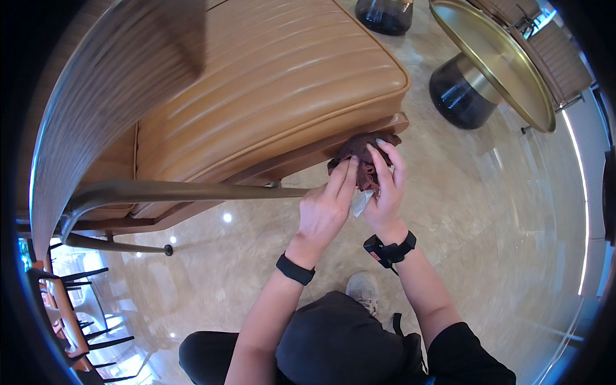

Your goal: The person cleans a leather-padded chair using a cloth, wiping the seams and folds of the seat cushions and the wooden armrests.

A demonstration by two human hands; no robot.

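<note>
A dark brown cloth (363, 147) is bunched between both hands, beside the wooden rail (274, 166) under a tan leather seat. My left hand (325, 207) presses its fingers on the cloth's near side. On the right, my right hand (387, 187) grips the cloth with spread, bent fingers. A white tag (362, 203) hangs from the cloth between the palms. The metal tube leg (211, 190) of the table at left runs up to the left hand. Its far end is hidden behind the hand and cloth, so whether the cloth wraps it cannot be told.
The ribbed tan leather seat (269, 86) fills the upper middle. A wooden tabletop (106, 91) juts over it at left. A round brass tray table (505, 57) on a dark base stands at upper right. Chairs (77, 313) line the lower left, above a glossy beige floor (481, 211).
</note>
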